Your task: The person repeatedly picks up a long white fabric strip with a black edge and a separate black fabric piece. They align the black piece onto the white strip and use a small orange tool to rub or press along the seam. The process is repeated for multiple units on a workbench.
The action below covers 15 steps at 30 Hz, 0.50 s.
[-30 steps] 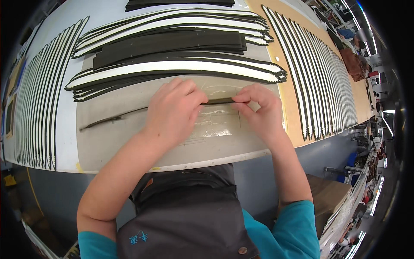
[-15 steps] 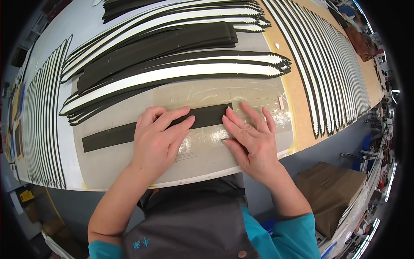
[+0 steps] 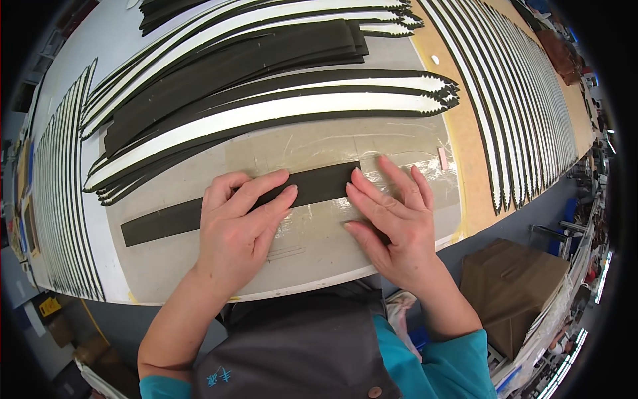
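Black strip (image 3: pixel 325 184) flat at frame centre, on grey mat (image 3: pixel 166 269). Left hand (image 3: pixel 232 229): fingers slightly parted on strip, probably steadying it. Right hand (image 3: pixel 402 229): fingers spread wide at strip's right end, probably checking alignment. Black-and-white strips (image 3: pixel 332 105) stacked above, seemingly leaving working space. One second earlier: strip edge-on, right fingers pinching it.

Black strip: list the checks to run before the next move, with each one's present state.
1. Strip flat on the mat: ok where visible.
2. Left hand on the strip: ok.
3. Right hand at the strip's right end: ok.
4. Striped pile apart from the strip: ok.
5. Pink piece clear of both hands: ok.
6. Strip's underside: cannot tell, hidden.
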Tool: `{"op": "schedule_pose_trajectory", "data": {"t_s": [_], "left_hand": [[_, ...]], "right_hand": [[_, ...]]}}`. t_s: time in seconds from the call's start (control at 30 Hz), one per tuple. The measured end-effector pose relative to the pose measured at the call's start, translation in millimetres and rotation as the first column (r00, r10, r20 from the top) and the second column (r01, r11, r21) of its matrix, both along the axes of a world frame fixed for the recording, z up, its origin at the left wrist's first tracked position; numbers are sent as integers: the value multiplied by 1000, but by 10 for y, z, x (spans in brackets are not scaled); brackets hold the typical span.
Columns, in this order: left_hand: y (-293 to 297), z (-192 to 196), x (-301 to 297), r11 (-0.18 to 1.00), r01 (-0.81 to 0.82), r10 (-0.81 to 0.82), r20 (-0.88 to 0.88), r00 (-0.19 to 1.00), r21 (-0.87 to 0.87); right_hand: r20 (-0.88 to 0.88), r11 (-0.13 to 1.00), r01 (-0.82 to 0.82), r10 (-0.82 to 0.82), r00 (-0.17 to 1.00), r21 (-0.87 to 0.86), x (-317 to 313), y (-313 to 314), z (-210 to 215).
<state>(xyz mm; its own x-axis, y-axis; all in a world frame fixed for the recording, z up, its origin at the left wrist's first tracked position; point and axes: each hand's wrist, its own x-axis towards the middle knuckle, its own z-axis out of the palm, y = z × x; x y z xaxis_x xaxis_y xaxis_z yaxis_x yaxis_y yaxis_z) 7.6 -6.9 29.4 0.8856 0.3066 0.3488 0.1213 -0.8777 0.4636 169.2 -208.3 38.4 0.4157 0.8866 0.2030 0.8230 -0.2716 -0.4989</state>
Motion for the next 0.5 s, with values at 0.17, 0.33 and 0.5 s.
{"op": "schedule_pose_trajectory", "data": {"t_s": [0.17, 0.33, 0.5], "left_hand": [[1, 5, 2, 1000, 15, -15, 8, 1000, -19], [17, 28, -28, 997, 13, -10, 46, 999, -70], [62, -63, -154, 978, -33, 69, 166, 984, -208]], "right_hand": [[1, 1000, 17, -17, 1000, -18, -3, -9, 18], [26, 999, 22, -21, 999, -39, -18, 37, 35], [46, 999, 24, -23, 999, -24, -32, 13, 26]]}}
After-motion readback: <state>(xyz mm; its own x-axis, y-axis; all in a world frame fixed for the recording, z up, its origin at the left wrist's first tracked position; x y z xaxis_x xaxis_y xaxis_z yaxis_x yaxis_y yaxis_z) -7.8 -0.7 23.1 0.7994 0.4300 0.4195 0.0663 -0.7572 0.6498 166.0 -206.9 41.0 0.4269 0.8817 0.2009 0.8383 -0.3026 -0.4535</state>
